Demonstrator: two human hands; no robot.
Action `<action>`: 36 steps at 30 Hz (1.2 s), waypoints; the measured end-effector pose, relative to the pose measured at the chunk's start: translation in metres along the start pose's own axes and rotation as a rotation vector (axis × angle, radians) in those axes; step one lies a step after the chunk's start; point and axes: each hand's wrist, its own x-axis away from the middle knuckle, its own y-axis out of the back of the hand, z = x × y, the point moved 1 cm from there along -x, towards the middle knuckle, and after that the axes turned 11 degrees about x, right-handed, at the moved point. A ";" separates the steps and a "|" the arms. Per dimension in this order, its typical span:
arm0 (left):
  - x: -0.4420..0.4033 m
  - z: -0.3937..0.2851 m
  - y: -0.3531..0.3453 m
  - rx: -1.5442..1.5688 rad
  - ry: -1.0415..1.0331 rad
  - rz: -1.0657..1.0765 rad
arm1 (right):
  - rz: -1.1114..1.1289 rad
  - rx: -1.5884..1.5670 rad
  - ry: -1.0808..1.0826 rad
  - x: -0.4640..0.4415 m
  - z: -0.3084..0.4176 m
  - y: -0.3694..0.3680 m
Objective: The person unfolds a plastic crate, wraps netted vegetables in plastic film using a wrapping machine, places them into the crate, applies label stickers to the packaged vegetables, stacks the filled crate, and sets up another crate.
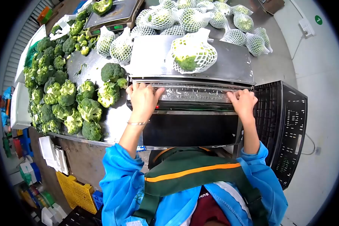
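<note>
My left hand (144, 98) is at the left end of a roll of clear film (192, 93) in a wrapping machine (192, 130). Its fingers curl over the film's far edge, with the thumb pointing right. At the right end, my right hand (243, 101) rests with fingers bent over the same edge and thumb pointing left. Both hands appear to pinch the film. Just beyond the roll, a broccoli head in white foam netting (193, 52) sits on the machine's metal plate (148, 56).
Loose broccoli (67, 92) is piled on the metal table (113, 130) at left. Netted heads (177, 19) lie at the back beside a scale (115, 13). A black crate (290, 132) stands close by my right arm. A yellow crate (77, 192) lies lower left.
</note>
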 end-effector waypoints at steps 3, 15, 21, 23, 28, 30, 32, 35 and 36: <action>-0.010 0.001 0.017 0.413 0.234 0.120 | 0.271 -0.723 -0.164 0.003 -0.013 0.017; -0.151 -0.007 0.097 0.849 -0.222 0.015 | -0.218 -1.371 0.147 -0.138 -0.012 0.122; -0.150 0.023 -0.029 0.520 -0.659 0.393 | 0.062 -0.763 0.680 -0.152 0.042 -0.007; -0.149 0.001 -0.025 0.833 -0.415 0.473 | -0.037 -0.825 0.782 -0.141 0.068 -0.012; -0.135 0.000 -0.015 1.114 -0.188 0.525 | 0.464 -1.085 0.583 -0.114 0.061 0.018; -0.104 -0.019 0.008 1.281 -0.088 0.530 | 0.408 -0.946 0.693 -0.079 0.046 0.054; -0.068 -0.038 0.039 1.217 0.031 0.747 | 0.349 -0.857 0.829 -0.038 0.030 0.067; -0.003 -0.053 0.053 1.111 0.159 1.022 | 0.668 -0.990 0.729 0.031 0.012 0.062; 0.021 -0.050 0.050 1.142 0.232 1.079 | 0.795 -1.051 0.583 0.053 0.007 0.050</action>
